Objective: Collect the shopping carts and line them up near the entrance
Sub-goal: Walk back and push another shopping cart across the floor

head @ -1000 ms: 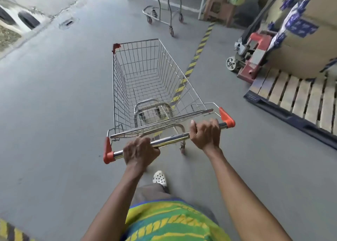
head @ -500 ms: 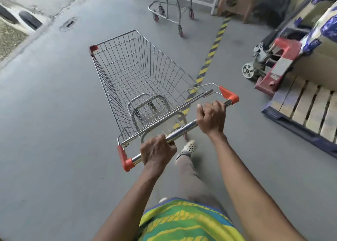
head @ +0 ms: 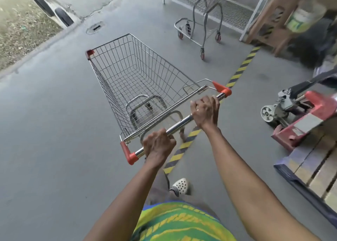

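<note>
shopping cart (head: 138,80) handle (head: 179,125), left hand (head: 157,146), right hand (head: 206,111) both wrapped tight

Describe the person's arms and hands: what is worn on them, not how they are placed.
Both forearms are bare, with no sleeves in view and no gloves. The right hand wears a thin ring on one finger. The left hand shows no ring or watch that I can make out.

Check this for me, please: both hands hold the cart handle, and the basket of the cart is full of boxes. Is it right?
Not quite. In the head view the left hand and right hand do grip the handle, but the basket of the cart is empty: no boxes inside, only bare wire.
</note>
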The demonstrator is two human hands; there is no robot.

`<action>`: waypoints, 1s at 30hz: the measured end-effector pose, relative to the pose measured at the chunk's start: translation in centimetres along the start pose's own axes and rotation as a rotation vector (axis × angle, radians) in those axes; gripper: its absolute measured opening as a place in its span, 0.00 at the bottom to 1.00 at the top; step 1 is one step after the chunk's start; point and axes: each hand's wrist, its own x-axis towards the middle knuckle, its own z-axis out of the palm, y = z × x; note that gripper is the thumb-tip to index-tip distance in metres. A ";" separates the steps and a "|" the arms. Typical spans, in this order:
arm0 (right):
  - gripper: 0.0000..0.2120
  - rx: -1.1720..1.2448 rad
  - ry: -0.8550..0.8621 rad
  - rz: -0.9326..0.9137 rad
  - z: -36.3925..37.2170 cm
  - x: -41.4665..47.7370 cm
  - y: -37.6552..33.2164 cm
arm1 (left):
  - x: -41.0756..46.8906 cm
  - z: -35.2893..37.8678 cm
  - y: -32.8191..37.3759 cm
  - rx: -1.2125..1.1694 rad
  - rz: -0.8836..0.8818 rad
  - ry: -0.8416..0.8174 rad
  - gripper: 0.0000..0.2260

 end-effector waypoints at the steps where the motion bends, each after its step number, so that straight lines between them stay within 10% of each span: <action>1: 0.14 0.013 -0.020 -0.001 0.6 1.3 0.1 | 1.4 0.0 1.0 -0.011 -0.014 0.010 0.05; 12: 0.11 0.218 -0.213 -0.022 5.6 15.1 0.2 | 16.6 1.9 9.4 -0.021 0.093 0.267 0.03; 20: 0.17 0.295 -0.482 -0.183 7.1 27.4 2.7 | 26.2 3.2 12.6 0.125 0.320 0.429 0.23; 30: 0.19 0.380 -0.553 -0.234 10.4 36.9 1.7 | 36.9 2.4 14.2 0.184 0.123 0.119 0.42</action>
